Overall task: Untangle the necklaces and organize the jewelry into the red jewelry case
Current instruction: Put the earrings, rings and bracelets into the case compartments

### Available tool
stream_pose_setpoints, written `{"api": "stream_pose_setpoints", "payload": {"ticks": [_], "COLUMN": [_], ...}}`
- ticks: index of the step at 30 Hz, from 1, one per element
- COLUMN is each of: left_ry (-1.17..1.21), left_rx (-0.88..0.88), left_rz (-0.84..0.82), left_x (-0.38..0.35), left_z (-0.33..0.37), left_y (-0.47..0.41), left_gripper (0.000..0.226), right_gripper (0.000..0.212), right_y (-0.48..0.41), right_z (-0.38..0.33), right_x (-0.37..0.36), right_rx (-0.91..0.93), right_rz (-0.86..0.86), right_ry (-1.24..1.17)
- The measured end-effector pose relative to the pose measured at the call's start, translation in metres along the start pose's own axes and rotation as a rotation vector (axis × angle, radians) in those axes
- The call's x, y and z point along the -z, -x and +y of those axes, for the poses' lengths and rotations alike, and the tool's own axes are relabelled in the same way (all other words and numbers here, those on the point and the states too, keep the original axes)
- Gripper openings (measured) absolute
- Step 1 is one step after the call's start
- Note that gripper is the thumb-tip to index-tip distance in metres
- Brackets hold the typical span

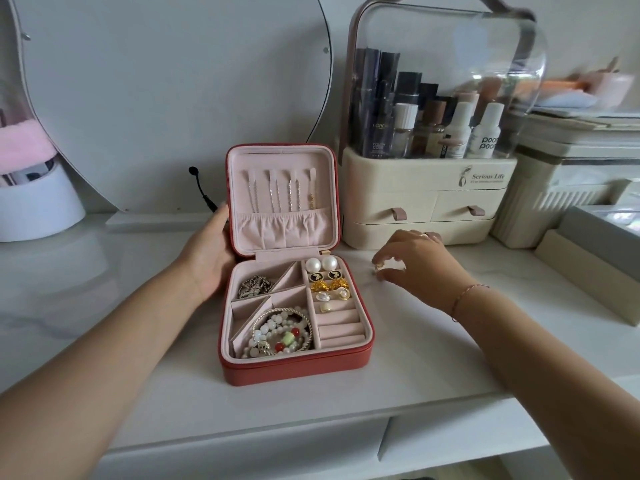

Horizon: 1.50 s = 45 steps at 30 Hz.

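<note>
The red jewelry case [294,368] lies open on the white table [415,358], and the left hand [211,258] grips its left edge. Just beside it, the right hand [419,268] pinches what looks like a small gold ring [380,267]: light, hard, slippery, best nipped by its band

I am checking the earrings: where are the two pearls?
In the head view, the pearls sit in the case's back right corner, just behind the black earrings.
</note>
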<state>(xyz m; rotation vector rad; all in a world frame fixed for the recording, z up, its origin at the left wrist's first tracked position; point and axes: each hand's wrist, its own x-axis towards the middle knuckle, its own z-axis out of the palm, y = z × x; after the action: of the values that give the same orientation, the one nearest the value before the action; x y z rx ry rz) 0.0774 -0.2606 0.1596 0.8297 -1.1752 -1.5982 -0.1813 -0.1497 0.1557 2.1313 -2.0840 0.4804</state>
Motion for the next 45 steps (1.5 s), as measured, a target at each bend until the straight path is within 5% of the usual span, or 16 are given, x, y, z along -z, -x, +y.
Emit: {"api": "stream_pose_setpoints", "payload": {"ticks": [14,25,35,40,45], "left_ry": [0.008,0.02,-0.029,-0.01,0.045], "left_rx": [0.034,0.017,0.004,0.001,0.027], "left_rz": [0.008,0.004,-0.008,-0.001,-0.004], "left_x": [0.002,0.004,0.003,0.001,0.0], "left_z": [-0.001,-0.002,-0.001,-0.001,0.0], "left_y": [-0.002,-0.003,0.0,0.001,0.0], "left_gripper": [0.044,0.044,0.041,0.038,0.044], "right_gripper": [0.004,0.016,0.004,0.008,0.008], "right_y": [0.032,0.047,0.053,0.06,0.064], "right_z": [-0.008,-0.018,-0.028,-0.045,-0.077], "right_x": [0.003,0.003,-0.006,0.016,0.028], "right_rx": [0.091,0.083,0.108,-0.08,-0.103], "right_rz": [0.081,0.088,0.082,0.245,0.091], "right_ry": [-0.179,-0.375,-0.238,-0.6,-0.971]}}
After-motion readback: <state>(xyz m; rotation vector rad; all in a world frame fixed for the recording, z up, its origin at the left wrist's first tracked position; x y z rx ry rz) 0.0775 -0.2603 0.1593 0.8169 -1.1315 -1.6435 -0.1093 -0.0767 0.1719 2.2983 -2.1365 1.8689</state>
